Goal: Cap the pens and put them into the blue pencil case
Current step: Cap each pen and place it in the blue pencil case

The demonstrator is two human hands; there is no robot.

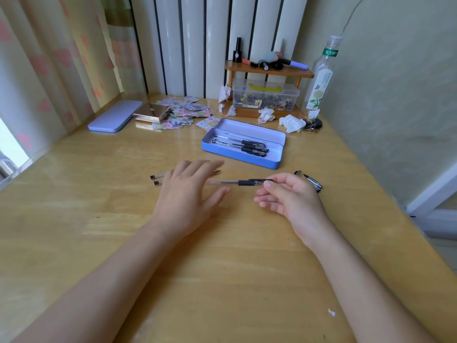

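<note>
While pinched by its black cap end between thumb and forefinger of the right hand [289,194], lies the capped gel pen [235,182] almost level, long axis running 3 to 9 o'clock, clear barrel pointing toward 9. Sits at 12 o'clock from that pen, well apart, the open blue pencil case [243,142], its length slanting from 10 to 4 o'clock, with capped pens [243,146] already inside along the same slant. Calls, by judgement, for a carry toward 12 o'clock and a slight turn of the barrel to match the tin; nearer to the case, the right hand.

Spreads flat and open over the desk [99,194] at 9 o'clock the left hand [188,191], gripping nothing, fingers covering two uncapped pens [158,179] whose tail ends poke out toward 9. Waits at 3 o'clock, just beyond the right knuckles, a loose pen cap [313,183].

Stands at 1 o'clock a glass bottle [319,80]; neck label in Chinese, apparently "东方树叶", body print too small to read. Rests at 10 o'clock the case lid [115,116].
</note>
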